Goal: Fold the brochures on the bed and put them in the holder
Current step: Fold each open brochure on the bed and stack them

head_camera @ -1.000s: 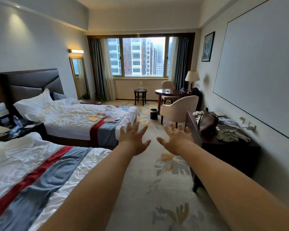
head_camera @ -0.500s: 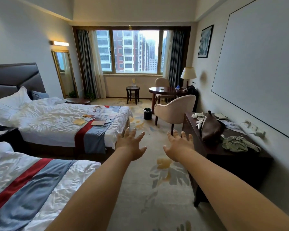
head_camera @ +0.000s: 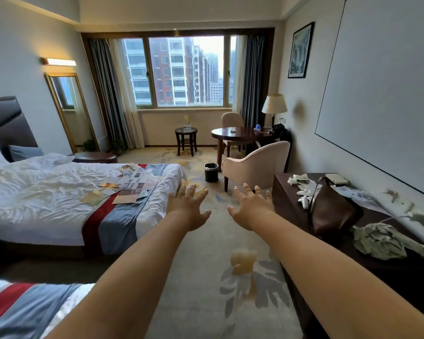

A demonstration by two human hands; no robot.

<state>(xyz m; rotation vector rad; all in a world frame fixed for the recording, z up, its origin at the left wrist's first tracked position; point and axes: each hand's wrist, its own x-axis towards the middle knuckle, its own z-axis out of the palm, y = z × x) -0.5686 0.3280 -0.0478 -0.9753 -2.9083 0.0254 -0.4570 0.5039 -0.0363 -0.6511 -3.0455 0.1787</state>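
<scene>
Several brochures [head_camera: 127,184] lie scattered flat near the foot of the far bed [head_camera: 47,192], over its white duvet and red-and-blue runner. My left hand [head_camera: 189,207] and my right hand [head_camera: 249,206] are stretched out in front of me over the carpet, fingers spread, holding nothing. Both hands are to the right of the bed's foot and apart from the brochures. A clear holder [head_camera: 187,122] with something yellow in it stands on the small round side table [head_camera: 186,133] under the window.
A second bed [head_camera: 22,311] is at my lower left. A dark desk [head_camera: 353,241] along the right wall carries a brown bag [head_camera: 333,211] and crumpled items. An armchair [head_camera: 257,165], a black bin [head_camera: 211,172] and a round table [head_camera: 240,133] stand ahead.
I have moved forward along the aisle; the far bed and its brochures are nearer and the near bed has slid out at lower left. Both hands stay spread and empty.
</scene>
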